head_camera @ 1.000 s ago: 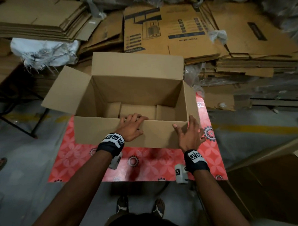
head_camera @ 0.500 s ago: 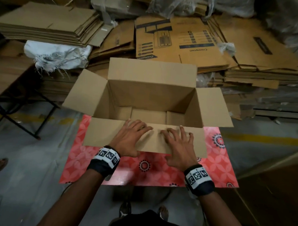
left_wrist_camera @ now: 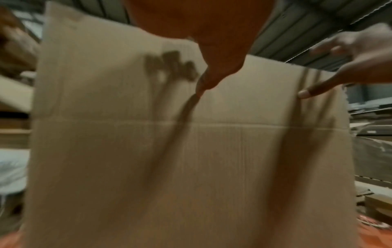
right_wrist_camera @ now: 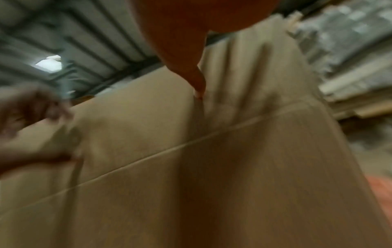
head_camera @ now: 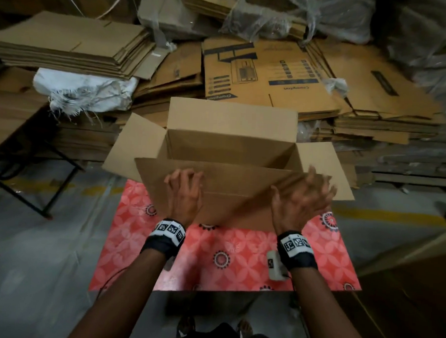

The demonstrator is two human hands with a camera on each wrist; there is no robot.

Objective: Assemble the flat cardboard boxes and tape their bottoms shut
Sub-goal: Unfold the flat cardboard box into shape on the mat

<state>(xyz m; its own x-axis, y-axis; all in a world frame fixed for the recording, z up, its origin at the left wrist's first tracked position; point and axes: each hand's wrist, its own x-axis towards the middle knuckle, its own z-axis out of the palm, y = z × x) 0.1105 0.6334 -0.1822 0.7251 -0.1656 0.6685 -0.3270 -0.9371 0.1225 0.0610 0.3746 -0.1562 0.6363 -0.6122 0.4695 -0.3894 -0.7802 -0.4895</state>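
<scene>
Both my hands, left [head_camera: 183, 195] and right [head_camera: 300, 200], pinch the box's [head_camera: 230, 143] near flap [head_camera: 231, 179]; light, bendy cardboard, so I'd grip near the crease.

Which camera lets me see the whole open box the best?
The head view: it shows the whole box, its four flaps spread and both hands at the near flap. The left wrist and right wrist views show only a blurry close-up of its near wall and flap, with a crease line across.
</scene>
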